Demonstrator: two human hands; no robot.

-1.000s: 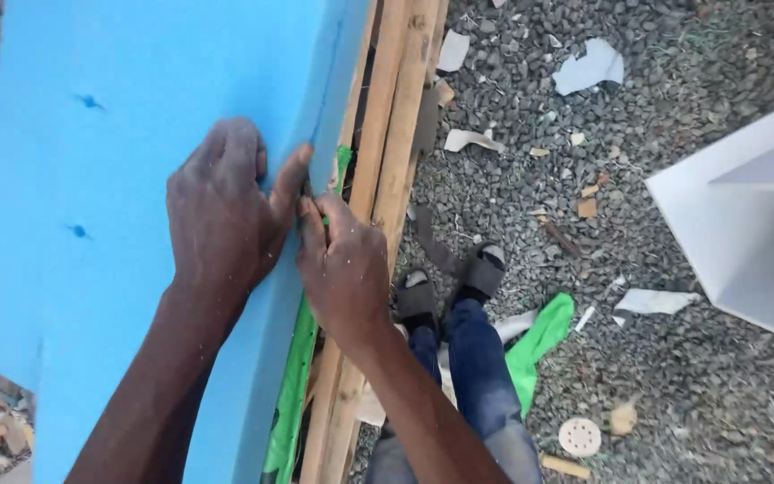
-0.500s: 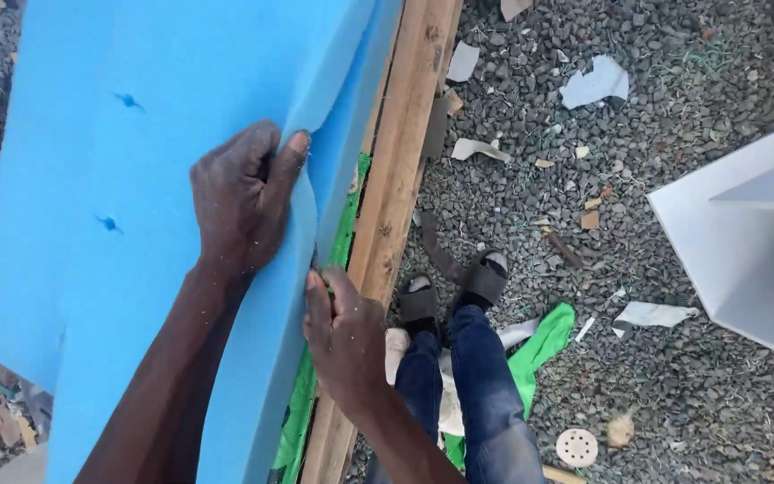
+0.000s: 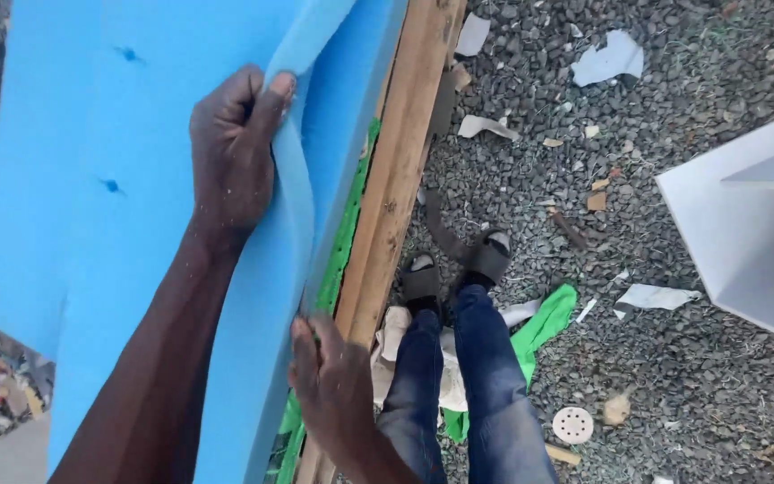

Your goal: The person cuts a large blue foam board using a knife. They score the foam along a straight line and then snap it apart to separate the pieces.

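A thick blue foam sheet point(image 3: 109, 116) lies over a wooden frame point(image 3: 396, 170), with green fabric point(image 3: 342, 242) showing between them. My left hand point(image 3: 230, 148) pinches the foam's right edge and peels a strip of it up and away. My right hand point(image 3: 324, 381) is lower down along the same edge, fingers closed where the foam meets the frame. What it holds is hidden between foam and wood.
Gravel ground point(image 3: 674, 358) is littered with paper scraps and a round white disc point(image 3: 572, 424). A white box-like panel point(image 3: 745, 224) stands at right. My legs in jeans and black sandals point(image 3: 454, 269) are beside the frame, over a green cloth point(image 3: 544, 327).
My left hand has moved up the foam edge, pulling the strip farther from the sheet. My right hand has slid down the edge toward me.
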